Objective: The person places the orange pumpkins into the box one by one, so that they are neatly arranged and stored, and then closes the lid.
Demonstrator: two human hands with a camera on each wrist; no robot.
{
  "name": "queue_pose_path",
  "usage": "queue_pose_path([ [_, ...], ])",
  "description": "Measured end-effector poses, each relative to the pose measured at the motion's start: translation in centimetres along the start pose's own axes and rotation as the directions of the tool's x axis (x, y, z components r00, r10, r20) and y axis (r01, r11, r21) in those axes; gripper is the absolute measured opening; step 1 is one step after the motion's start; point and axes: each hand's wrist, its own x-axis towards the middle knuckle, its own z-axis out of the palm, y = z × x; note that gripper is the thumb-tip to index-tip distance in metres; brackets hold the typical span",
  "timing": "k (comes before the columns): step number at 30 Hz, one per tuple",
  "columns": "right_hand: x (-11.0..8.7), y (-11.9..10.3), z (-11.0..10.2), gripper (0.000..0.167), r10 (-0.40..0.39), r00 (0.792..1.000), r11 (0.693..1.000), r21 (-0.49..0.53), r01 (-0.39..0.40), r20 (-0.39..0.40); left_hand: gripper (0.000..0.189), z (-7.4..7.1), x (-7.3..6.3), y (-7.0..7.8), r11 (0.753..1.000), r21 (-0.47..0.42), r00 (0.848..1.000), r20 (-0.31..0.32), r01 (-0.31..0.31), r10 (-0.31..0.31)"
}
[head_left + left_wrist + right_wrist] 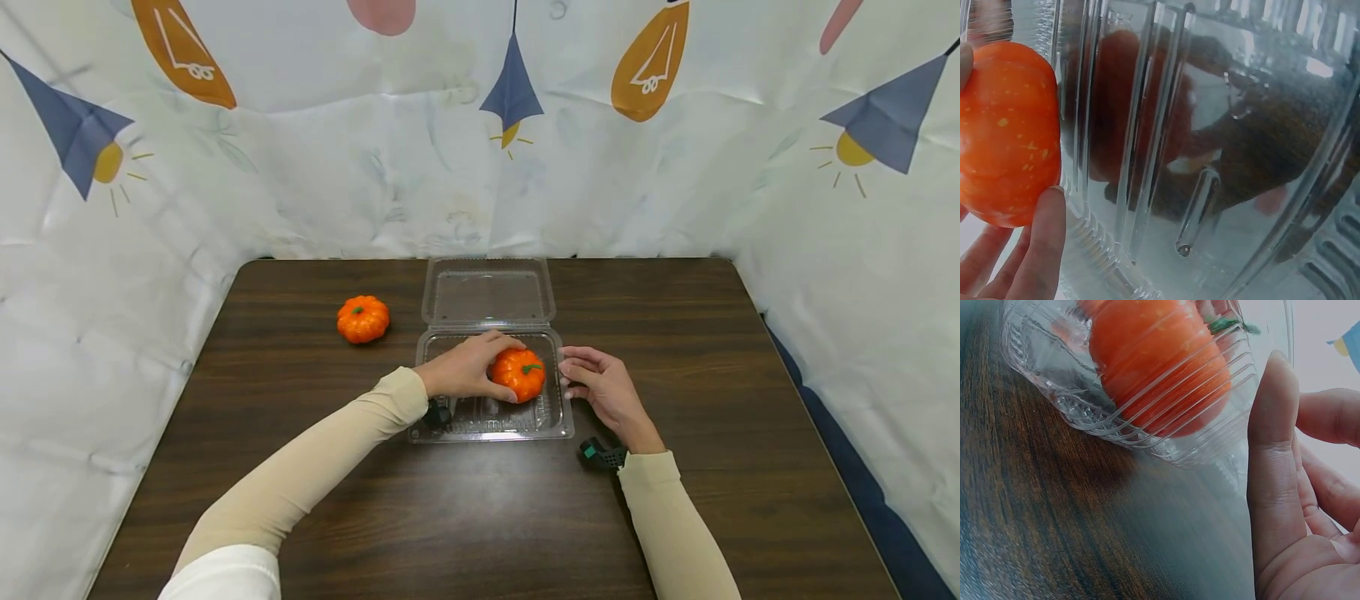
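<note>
**One pumpkin in my grip, a light box under it**

My left hand point(468, 369) holds a pumpkin point(519, 377) inside the clear box point(491, 436), thumb on the near side and fingers curled round the far side. It sits toward the right-hand wall, its green stem point(532, 367) leaning that way. I cannot tell whether its underside rests on the floor of the box or hangs just above it.

My right hand point(606, 392) is beside the right rim, thumb out and fingers loosely bent with gaps between them. The tips look to be at the edge, but I cannot tell whether they press on it.

The lid point(489, 292) lies folded back on the far side of the table point(360, 508). A second pumpkin point(363, 320) is on the bare wood to the left of the lid, well apart from my hands.

The likeliest trouble, I think, is a slip: the skin looks glossy and round, and I have it only by the sides, so a loose pinch could let it roll toward the near left of the box, where there is open floor. Pushing it farther right could bow the thin wall or slide the whole box, especially if my right hand gives no support. My left wrist camera point(437, 414) hangs low over the left side too; a careless lift might catch the rim and tip things.
</note>
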Motion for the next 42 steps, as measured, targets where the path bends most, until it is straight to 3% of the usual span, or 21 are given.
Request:
queue_pose_path([
  [27, 0.0, 0.1, 0.0, 0.04, -0.003, 1.0, 1.0, -0.002, 0.003, 0.001, 0.086, 0.3, 0.5, -0.6, 1.0, 0.009, 1.0, 0.014, 0.008, -0.008],
  [42, -0.1, 0.3, -0.2, 0.032, -0.015, 1.0, 1.0, 0.001, 0.015, 0.014, 0.083, -1.4, -0.9, 0.0, 0.999, -0.013, 1.0, -0.002, 0.03, -0.03],
])
